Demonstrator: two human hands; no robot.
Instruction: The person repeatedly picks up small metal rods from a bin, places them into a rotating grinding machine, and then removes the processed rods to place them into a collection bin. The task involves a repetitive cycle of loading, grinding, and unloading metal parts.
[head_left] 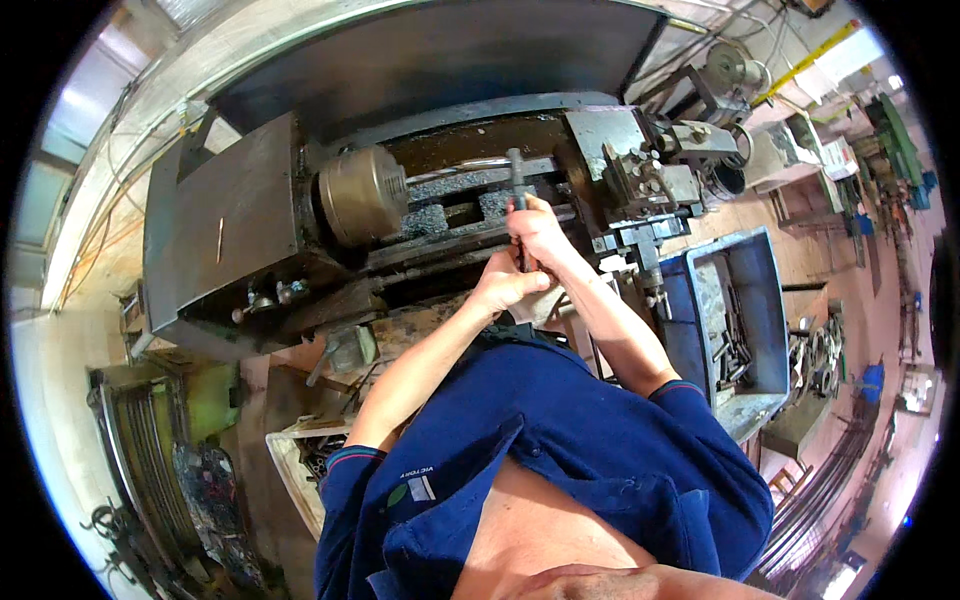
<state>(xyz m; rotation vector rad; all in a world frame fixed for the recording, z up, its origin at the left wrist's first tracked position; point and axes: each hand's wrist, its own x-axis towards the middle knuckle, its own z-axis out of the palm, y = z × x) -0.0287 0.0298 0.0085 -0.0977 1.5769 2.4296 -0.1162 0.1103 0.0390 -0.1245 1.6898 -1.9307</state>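
Observation:
My right hand (538, 230) is closed round a dark metal bar (516, 170), whose lighter upper end sticks up beyond my fist. Just below it, nearer my body, my left hand (508, 284) is also closed, at the bar's lower part; its fingers are partly hidden. Both hands are in front of the lathe bed (450, 235). The bar's far end overlaps the bed in view; whether it touches cannot be made out. To the left is the round lathe chuck (362, 195), and to the right the tool post (635, 178) on its carriage.
A blue bin (775, 300) with metal pieces stands to my right. The headstock (225, 220) fills the left, with levers (275, 292) on its front. Below left is a wooden box (290, 450) of metal parts. Long bars (825, 500) lie at the lower right.

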